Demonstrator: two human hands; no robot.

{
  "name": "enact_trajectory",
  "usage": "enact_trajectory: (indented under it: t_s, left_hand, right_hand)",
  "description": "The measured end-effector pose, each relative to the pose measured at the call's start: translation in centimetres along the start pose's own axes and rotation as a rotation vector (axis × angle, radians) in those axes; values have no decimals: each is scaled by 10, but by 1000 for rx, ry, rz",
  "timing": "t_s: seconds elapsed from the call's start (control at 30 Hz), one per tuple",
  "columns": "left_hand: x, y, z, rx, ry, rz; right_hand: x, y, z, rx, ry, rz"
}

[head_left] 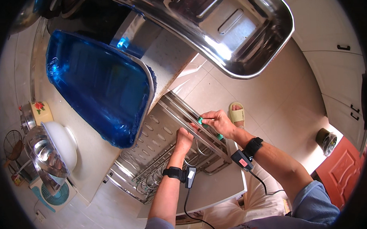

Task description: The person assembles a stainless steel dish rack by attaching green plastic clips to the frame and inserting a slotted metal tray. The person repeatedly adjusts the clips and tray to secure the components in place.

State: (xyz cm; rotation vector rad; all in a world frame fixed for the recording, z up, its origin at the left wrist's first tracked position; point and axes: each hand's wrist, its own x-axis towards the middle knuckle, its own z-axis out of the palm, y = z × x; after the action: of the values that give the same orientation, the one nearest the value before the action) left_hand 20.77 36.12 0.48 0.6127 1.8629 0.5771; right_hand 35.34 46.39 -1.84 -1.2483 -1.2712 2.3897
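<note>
A pull-out metal rack drawer (153,129) stands out from under the counter, with a slotted tray and wire loops inside. My right hand (219,122) reaches over its steel rails (187,121) and pinches a small green piece (200,120) at the rail. A second green piece (220,136) sits farther along the same rail, beneath my right wrist. My left hand (185,138) is on the inner side of the rails with its fingers curled in. Part of those fingers is hidden, and what they hold cannot be made out.
A blue film-covered basin (105,83) overhangs the counter above the drawer. A shiny steel sink (229,36) projects at the top. Steel bowls, a white bowl (63,145) and a flowered pot (41,112) stand on the left counter. A small bin (325,140) is at the right.
</note>
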Motion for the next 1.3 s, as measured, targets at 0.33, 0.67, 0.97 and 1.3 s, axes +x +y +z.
enact_trajectory:
  t_s: [0.33, 0.67, 0.97, 1.3]
  left_hand:
    - [2, -5, 5, 71, 17, -5]
    - [3, -7, 5, 152, -30, 57]
    - [4, -8, 13, 241, 51, -65]
    - [8, -9, 9, 163, -9, 30]
  right_hand:
    - [-2, 1, -3, 56, -45, 0]
    - [-5, -5, -4, 41, -79, 63]
    - [-1, 5, -6, 129, -93, 122]
    - [4, -7, 2, 66, -31, 158]
